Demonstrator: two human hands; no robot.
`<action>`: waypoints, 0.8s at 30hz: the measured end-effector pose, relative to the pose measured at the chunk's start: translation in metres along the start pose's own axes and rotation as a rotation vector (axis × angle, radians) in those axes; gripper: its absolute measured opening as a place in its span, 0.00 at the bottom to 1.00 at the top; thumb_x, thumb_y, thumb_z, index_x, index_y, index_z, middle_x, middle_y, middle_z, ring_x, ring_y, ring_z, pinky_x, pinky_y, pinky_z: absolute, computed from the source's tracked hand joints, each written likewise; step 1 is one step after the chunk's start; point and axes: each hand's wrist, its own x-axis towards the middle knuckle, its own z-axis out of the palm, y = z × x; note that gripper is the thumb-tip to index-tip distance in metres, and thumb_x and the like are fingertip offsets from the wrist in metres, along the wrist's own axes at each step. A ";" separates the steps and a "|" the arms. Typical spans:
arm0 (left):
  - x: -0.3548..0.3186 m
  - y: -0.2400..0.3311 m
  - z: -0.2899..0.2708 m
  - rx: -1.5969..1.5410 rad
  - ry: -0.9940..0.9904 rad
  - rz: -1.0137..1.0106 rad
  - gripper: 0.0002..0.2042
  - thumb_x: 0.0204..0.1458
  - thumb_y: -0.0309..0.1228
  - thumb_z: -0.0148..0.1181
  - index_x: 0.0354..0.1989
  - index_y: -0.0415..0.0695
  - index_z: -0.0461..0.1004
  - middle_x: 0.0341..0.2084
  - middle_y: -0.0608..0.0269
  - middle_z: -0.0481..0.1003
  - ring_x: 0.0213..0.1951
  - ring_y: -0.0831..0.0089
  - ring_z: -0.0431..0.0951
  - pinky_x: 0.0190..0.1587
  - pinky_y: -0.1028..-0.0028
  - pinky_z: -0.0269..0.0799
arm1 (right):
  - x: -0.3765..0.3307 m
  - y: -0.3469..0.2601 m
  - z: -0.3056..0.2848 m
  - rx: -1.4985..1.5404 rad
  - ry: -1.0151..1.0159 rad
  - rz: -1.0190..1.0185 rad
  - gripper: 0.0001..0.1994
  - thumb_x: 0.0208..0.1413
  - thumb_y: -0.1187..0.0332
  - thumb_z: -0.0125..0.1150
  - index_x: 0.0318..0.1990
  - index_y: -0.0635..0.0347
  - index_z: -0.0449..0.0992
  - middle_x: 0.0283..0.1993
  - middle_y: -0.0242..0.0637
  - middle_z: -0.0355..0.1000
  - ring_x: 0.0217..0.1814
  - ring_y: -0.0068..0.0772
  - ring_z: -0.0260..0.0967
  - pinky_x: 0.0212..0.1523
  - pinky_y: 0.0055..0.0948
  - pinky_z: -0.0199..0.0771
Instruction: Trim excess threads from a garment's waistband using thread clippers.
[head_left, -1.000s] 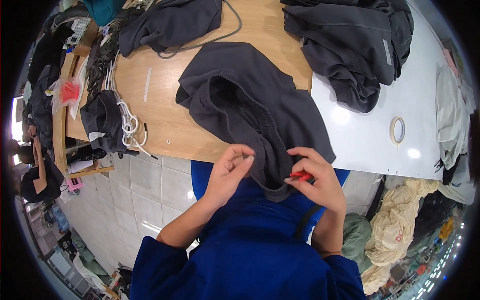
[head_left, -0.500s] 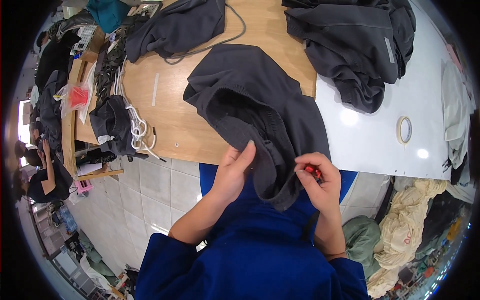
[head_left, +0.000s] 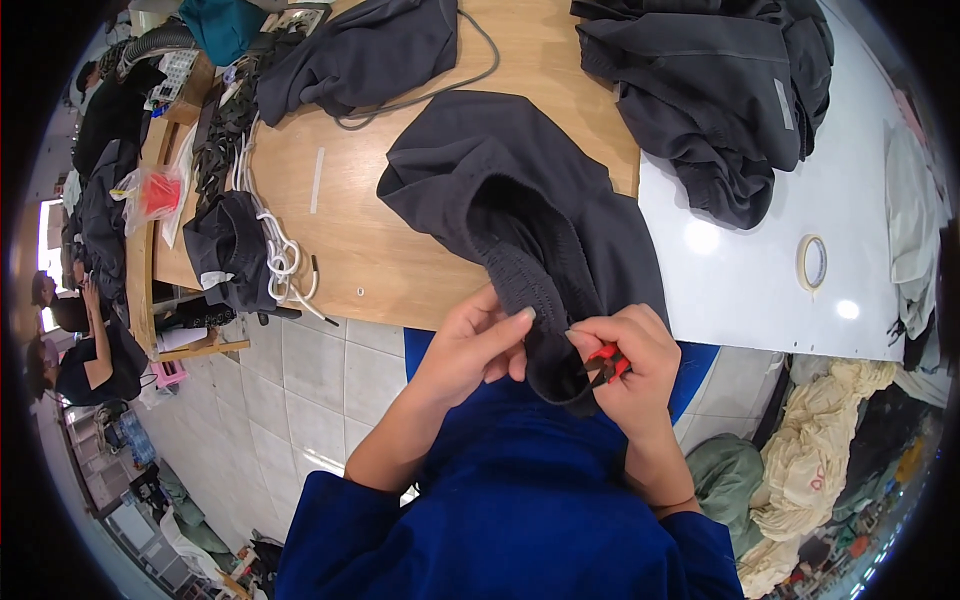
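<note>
A dark grey garment [head_left: 500,130] lies over the near edge of the table, its gathered elastic waistband [head_left: 525,265] facing me as an open loop. My left hand [head_left: 478,340] pinches the left side of this band between thumb and fingers. On the opposite side my right hand [head_left: 632,362] is closed, thumb and forefinger at the band's edge. Tucked in that same hand is a small red-handled cutting tool [head_left: 606,366] with dark blades, probably thread snips. The blades point down and left, close to the cloth. My right hand's other fingers are partly hidden.
More dark grey garments lie at the far left [head_left: 360,55] and far right [head_left: 710,100]. A tape roll [head_left: 811,262] rests on the white board [head_left: 740,290]. White cord [head_left: 285,260] hangs beside a small dark cloth piece [head_left: 228,250]. Cream fabric [head_left: 815,450] is heaped at lower right. People sit at far left.
My left hand has shifted right along the waistband, and my right hand has turned inward to the band's edge. The opening has narrowed, and the red tool's blades now show.
</note>
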 end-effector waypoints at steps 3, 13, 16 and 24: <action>0.004 0.003 0.008 -0.006 0.033 -0.029 0.11 0.59 0.29 0.50 0.47 0.37 0.69 0.39 0.57 0.75 0.34 0.75 0.78 0.36 0.81 0.73 | -0.004 -0.005 -0.002 -0.003 0.019 0.000 0.06 0.39 0.79 0.66 0.26 0.61 0.76 0.20 0.33 0.67 0.22 0.29 0.62 0.23 0.23 0.60; 0.014 -0.014 0.002 -0.277 -0.039 0.146 0.15 0.52 0.21 0.44 0.48 0.32 0.67 0.44 0.52 0.73 0.48 0.64 0.73 0.52 0.65 0.67 | -0.013 -0.005 -0.005 0.097 -0.105 -0.184 0.12 0.34 0.70 0.73 0.28 0.58 0.77 0.18 0.29 0.64 0.20 0.29 0.62 0.22 0.24 0.60; 0.015 -0.020 -0.001 -0.269 0.047 0.112 0.16 0.52 0.21 0.43 0.50 0.33 0.65 0.47 0.52 0.71 0.50 0.63 0.71 0.54 0.63 0.64 | -0.027 -0.002 -0.011 0.404 -0.105 0.117 0.29 0.33 0.63 0.76 0.44 0.64 0.71 0.27 0.34 0.67 0.24 0.25 0.63 0.25 0.22 0.63; 0.014 -0.026 0.007 -0.335 0.028 0.138 0.17 0.55 0.21 0.43 0.54 0.33 0.62 0.52 0.55 0.68 0.55 0.64 0.67 0.58 0.63 0.60 | -0.016 0.003 -0.016 -0.054 -0.002 -0.007 0.20 0.39 0.75 0.66 0.45 0.59 0.75 0.36 0.37 0.68 0.33 0.31 0.63 0.36 0.26 0.63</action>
